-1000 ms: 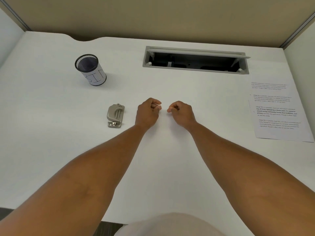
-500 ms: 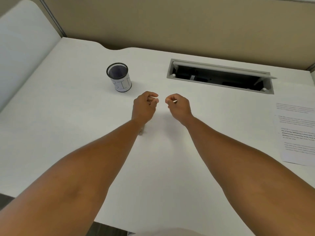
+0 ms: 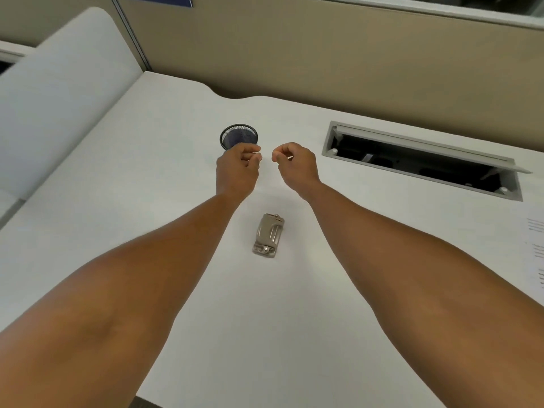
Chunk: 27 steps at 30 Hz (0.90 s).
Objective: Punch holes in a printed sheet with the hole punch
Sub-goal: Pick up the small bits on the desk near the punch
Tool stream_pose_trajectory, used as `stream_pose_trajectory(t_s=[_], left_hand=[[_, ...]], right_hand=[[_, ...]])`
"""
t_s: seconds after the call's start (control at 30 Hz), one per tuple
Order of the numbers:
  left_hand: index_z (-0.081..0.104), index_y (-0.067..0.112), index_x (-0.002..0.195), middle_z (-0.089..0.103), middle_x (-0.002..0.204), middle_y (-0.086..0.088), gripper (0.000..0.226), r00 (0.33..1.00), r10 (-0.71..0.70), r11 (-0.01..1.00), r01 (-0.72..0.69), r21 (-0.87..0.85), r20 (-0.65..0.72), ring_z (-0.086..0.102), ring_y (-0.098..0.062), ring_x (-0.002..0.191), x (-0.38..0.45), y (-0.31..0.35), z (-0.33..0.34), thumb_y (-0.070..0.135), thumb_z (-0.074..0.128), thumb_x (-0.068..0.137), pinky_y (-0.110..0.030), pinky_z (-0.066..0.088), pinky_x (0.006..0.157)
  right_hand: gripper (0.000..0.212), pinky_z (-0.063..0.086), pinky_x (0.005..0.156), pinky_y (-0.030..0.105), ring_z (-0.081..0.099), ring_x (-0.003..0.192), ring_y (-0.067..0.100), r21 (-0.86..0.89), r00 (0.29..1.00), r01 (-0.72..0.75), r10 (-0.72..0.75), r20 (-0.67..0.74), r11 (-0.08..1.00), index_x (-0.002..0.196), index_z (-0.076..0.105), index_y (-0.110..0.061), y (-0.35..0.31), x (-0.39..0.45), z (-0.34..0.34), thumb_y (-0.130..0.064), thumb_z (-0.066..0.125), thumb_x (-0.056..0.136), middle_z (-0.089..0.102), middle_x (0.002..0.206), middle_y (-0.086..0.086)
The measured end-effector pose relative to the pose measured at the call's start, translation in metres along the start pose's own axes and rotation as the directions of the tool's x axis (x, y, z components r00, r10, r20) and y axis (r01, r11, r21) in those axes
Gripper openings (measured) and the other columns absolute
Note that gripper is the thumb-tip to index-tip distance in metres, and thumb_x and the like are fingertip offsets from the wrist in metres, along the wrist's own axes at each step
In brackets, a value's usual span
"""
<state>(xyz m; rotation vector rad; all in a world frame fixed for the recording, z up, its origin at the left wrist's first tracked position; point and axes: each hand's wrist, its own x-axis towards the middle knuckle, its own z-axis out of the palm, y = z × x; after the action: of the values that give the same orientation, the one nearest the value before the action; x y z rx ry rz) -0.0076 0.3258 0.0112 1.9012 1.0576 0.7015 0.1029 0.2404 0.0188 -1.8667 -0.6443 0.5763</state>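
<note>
The grey metal hole punch (image 3: 268, 235) lies on the white desk (image 3: 147, 201), between my two forearms and nearer to me than both hands. Only a strip of the printed sheet (image 3: 537, 254) shows at the right edge of the view. My left hand (image 3: 237, 172) is raised with curled fingers that pinch a small white scrap, and it sits right in front of the black mesh cup (image 3: 239, 136), covering the cup's lower part. My right hand (image 3: 295, 167) is beside it, a little to the right, and also pinches a thin white sliver at its fingertips.
An open grey cable tray (image 3: 418, 160) is set into the desk at the back right. A beige partition wall (image 3: 323, 54) runs along the back edge. A white panel (image 3: 59, 89) borders the desk on the left.
Both hands have moved away from me and to the left, up to the mesh cup, still pinching the scraps. The view has swung left, so the sheet is nearly out of sight.
</note>
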Motion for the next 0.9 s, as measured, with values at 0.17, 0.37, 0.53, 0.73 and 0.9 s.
stream_pose_trajectory(t_s=[0.17,0.37,0.53,0.73,0.9], left_hand=[[0.071,0.025,0.109,0.075,0.098,0.007,0.019,0.998,0.028,0.995,-0.021,0.101,-0.062,0.07,-0.012,0.09,0.028,-0.002,-0.016,0.027,0.065,0.091,-0.032,0.057,0.09],[0.07,0.027,0.107,0.074,0.099,0.007,0.017,0.996,0.069,0.973,-0.053,0.224,-0.064,0.068,-0.012,0.091,0.059,-0.007,-0.031,0.029,0.063,0.092,-0.026,0.054,0.081],[0.072,0.028,0.105,0.074,0.095,0.011,0.016,0.999,0.044,0.958,-0.04,0.284,-0.005,0.067,-0.009,0.092,0.076,-0.013,-0.036,0.029,0.064,0.091,-0.021,0.047,0.074],[0.074,0.031,0.106,0.075,0.098,0.012,0.019,0.998,0.045,0.947,-0.055,0.317,0.04,0.068,-0.01,0.095,0.084,-0.018,-0.038,0.028,0.061,0.093,-0.03,0.055,0.082],[0.074,0.036,0.109,0.075,0.105,0.009,0.025,0.998,0.032,0.932,-0.051,0.359,0.058,0.067,-0.017,0.099,0.084,-0.022,-0.038,0.026,0.055,0.095,-0.035,0.056,0.083]], right_hand=[[0.009,0.047,0.079,0.028,0.056,0.086,0.013,-0.12,0.995,0.099,-0.102,-0.017,0.988,0.087,0.066,-0.018,-0.016,0.028,0.019,-0.016,0.059,0.092,0.063,0.096,-0.002],[0.01,0.05,0.083,0.034,0.059,0.093,0.019,-0.218,0.987,0.161,-0.157,0.035,0.962,0.089,0.069,-0.015,-0.033,0.057,0.039,-0.018,0.059,0.091,0.066,0.101,0.004],[0.014,0.048,0.08,0.032,0.059,0.094,0.02,-0.328,0.983,0.181,-0.157,0.1,0.927,0.094,0.071,-0.015,-0.037,0.068,0.051,-0.02,0.059,0.092,0.066,0.105,0.004],[0.021,0.049,0.074,0.033,0.059,0.093,0.021,-0.399,0.976,0.202,-0.15,0.158,0.894,0.097,0.075,-0.02,-0.037,0.077,0.058,-0.02,0.055,0.093,0.068,0.098,0.001],[0.024,0.045,0.071,0.03,0.059,0.098,0.02,-0.454,0.977,0.2,-0.143,0.158,0.868,0.099,0.076,-0.027,-0.034,0.079,0.061,-0.021,0.054,0.092,0.07,0.1,0.001]])
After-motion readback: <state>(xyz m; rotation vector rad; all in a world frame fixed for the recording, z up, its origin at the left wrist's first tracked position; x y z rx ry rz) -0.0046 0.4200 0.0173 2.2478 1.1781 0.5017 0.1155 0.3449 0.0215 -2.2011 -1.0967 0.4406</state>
